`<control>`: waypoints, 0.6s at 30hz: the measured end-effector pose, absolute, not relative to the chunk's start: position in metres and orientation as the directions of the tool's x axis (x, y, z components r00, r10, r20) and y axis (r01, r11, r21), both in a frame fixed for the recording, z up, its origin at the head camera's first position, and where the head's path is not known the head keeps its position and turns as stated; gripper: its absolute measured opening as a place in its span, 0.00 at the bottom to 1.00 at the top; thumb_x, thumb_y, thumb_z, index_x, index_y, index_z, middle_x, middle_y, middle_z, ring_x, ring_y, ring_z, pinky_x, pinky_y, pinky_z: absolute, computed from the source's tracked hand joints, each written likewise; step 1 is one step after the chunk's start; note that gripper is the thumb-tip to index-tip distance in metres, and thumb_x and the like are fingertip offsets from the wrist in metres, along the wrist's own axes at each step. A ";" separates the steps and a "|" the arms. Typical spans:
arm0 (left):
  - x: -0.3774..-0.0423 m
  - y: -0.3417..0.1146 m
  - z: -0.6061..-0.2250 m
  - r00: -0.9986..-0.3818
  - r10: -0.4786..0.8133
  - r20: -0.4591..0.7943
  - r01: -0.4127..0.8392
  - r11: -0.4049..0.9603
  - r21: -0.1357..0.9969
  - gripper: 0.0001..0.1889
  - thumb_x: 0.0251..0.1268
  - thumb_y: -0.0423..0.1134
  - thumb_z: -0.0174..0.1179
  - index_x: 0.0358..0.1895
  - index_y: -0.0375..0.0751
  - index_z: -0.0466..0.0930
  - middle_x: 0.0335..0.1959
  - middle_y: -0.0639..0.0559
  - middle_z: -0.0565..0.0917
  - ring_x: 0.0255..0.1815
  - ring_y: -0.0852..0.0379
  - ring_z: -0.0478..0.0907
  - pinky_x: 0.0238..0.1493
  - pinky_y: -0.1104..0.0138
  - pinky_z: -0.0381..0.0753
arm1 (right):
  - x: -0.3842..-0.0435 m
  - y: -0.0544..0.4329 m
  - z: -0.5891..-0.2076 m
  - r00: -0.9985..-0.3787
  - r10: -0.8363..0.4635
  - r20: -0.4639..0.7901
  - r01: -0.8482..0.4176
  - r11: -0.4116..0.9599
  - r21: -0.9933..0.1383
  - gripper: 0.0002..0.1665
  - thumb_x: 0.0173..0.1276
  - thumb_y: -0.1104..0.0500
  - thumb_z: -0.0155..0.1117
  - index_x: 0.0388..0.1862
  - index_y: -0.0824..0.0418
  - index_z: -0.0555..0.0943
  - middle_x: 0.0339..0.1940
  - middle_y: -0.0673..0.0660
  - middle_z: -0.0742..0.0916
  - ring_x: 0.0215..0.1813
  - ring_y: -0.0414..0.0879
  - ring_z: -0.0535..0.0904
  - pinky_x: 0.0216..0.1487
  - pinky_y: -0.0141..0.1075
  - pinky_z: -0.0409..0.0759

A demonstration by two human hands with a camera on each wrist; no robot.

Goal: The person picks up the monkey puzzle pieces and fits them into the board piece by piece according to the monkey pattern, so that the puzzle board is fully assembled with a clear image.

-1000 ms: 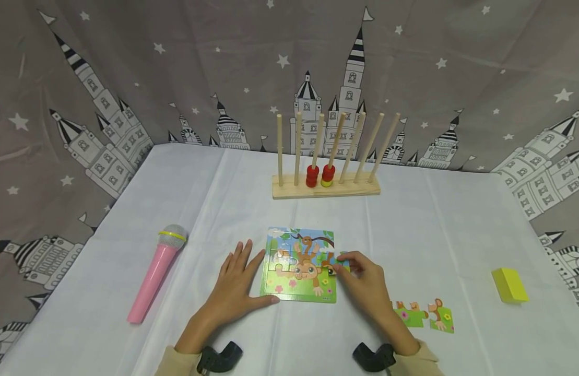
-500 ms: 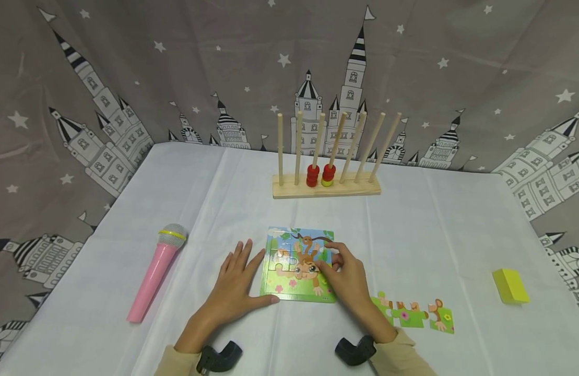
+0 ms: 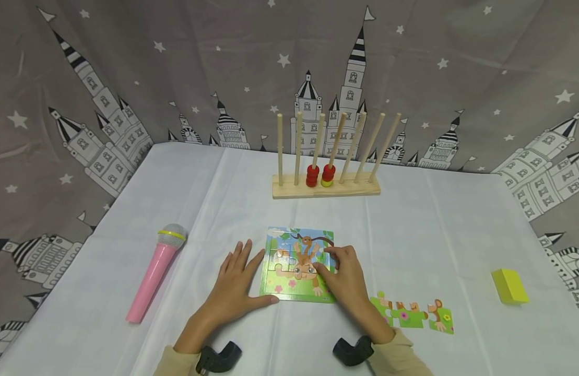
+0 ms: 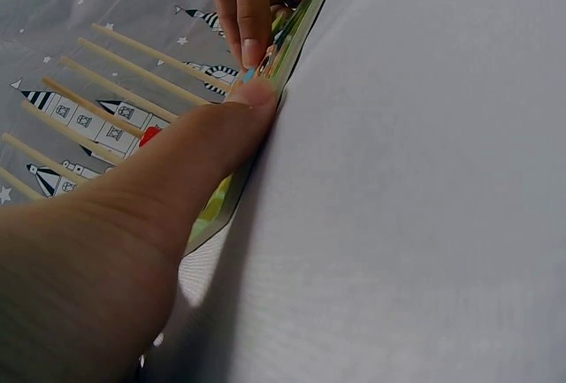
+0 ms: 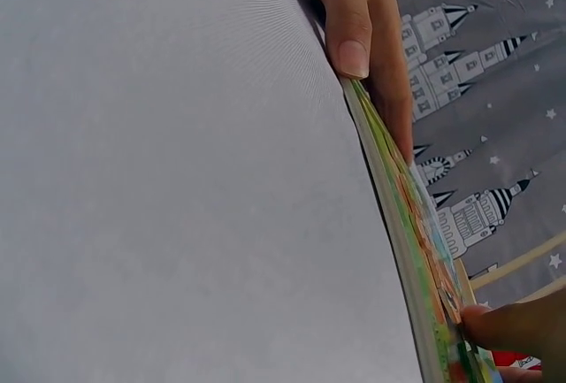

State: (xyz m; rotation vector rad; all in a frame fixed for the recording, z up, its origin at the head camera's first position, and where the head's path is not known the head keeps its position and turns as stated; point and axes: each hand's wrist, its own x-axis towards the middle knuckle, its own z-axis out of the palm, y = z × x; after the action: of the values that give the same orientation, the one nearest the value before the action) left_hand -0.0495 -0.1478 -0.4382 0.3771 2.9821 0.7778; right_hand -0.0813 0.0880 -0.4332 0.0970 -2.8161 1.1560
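In the head view a square monkey jigsaw puzzle (image 3: 292, 284) lies on the white cloth, several pieces fitted in its frame. My left hand (image 3: 235, 284) rests beside its left edge, fingers spread and straight. The left thumb (image 4: 252, 95) touches the front left corner of the puzzle. My right hand (image 3: 349, 274) is over the right side of the puzzle, thumb and index finger pinching a puzzle piece there; the hand covers most of that piece. In the right wrist view the right thumb (image 5: 504, 325) touches the picture surface.
Loose puzzle pieces (image 3: 411, 317) lie right of my right forearm. A pink toy microphone (image 3: 154, 279) is at the left, a yellow block (image 3: 510, 285) at the far right. Behind the puzzle stands a wooden peg rack (image 3: 289, 191) with red and yellow beads. A grey castle-print curtain (image 3: 251, 47) backs the table.
My right hand has moved left with the puzzle piece, from beside the puzzle's right edge to over its right side, uncovering more loose pieces. My left hand has stayed put.
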 end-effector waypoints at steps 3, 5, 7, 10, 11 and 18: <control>-0.049 -0.148 -0.439 -0.970 0.243 0.027 0.225 0.845 0.485 0.52 0.38 0.69 0.62 0.68 0.42 0.58 0.73 0.39 0.48 0.74 0.40 0.38 0.70 0.46 0.40 | -0.080 0.088 -0.434 -0.994 -0.022 0.110 -0.091 0.726 -0.682 0.25 0.52 0.52 0.70 0.46 0.64 0.79 0.30 0.55 0.71 0.27 0.40 0.62 0.28 0.28 0.61; -0.049 -0.148 -0.439 -0.970 0.243 0.027 0.226 0.846 0.483 0.52 0.38 0.69 0.62 0.68 0.42 0.58 0.73 0.39 0.47 0.74 0.40 0.38 0.70 0.46 0.40 | -0.079 0.088 -0.434 -0.993 -0.021 0.116 -0.094 0.731 -0.676 0.25 0.52 0.51 0.70 0.46 0.64 0.79 0.30 0.55 0.71 0.27 0.40 0.61 0.28 0.28 0.61; -0.049 -0.148 -0.440 -0.970 0.242 0.025 0.224 0.846 0.485 0.52 0.38 0.69 0.61 0.68 0.42 0.58 0.73 0.39 0.47 0.74 0.40 0.38 0.70 0.46 0.40 | -0.078 0.088 -0.435 -0.992 -0.020 0.126 -0.100 0.734 -0.671 0.25 0.52 0.51 0.70 0.46 0.63 0.79 0.31 0.55 0.71 0.27 0.40 0.61 0.28 0.28 0.61; -0.049 -0.148 -0.440 -0.970 0.242 0.021 0.221 0.845 0.487 0.52 0.38 0.69 0.61 0.68 0.42 0.58 0.73 0.39 0.47 0.74 0.40 0.38 0.70 0.46 0.40 | -0.077 0.087 -0.437 -0.990 -0.020 0.140 -0.109 0.738 -0.665 0.25 0.52 0.51 0.70 0.46 0.63 0.79 0.31 0.55 0.71 0.28 0.40 0.61 0.29 0.29 0.62; -0.049 -0.148 -0.439 -0.970 0.243 0.020 0.221 0.844 0.489 0.52 0.38 0.69 0.61 0.68 0.42 0.58 0.73 0.39 0.47 0.74 0.40 0.37 0.70 0.46 0.40 | -0.077 0.087 -0.437 -0.989 -0.019 0.144 -0.112 0.738 -0.666 0.24 0.52 0.51 0.70 0.46 0.63 0.79 0.31 0.55 0.71 0.28 0.40 0.62 0.30 0.29 0.62; -0.049 -0.148 -0.438 -0.970 0.244 0.014 0.220 0.845 0.488 0.52 0.38 0.68 0.62 0.68 0.42 0.58 0.73 0.39 0.47 0.74 0.40 0.38 0.70 0.46 0.40 | -0.077 0.087 -0.438 -0.987 -0.018 0.160 -0.122 0.733 -0.669 0.20 0.52 0.52 0.70 0.41 0.61 0.80 0.31 0.54 0.71 0.29 0.40 0.62 0.30 0.29 0.63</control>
State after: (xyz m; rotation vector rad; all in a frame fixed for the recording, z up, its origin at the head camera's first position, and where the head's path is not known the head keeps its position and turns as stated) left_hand -0.0490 -0.1476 -0.4383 0.3736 2.9708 0.7766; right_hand -0.0767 0.0871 -0.4379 0.1139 -2.7905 1.0915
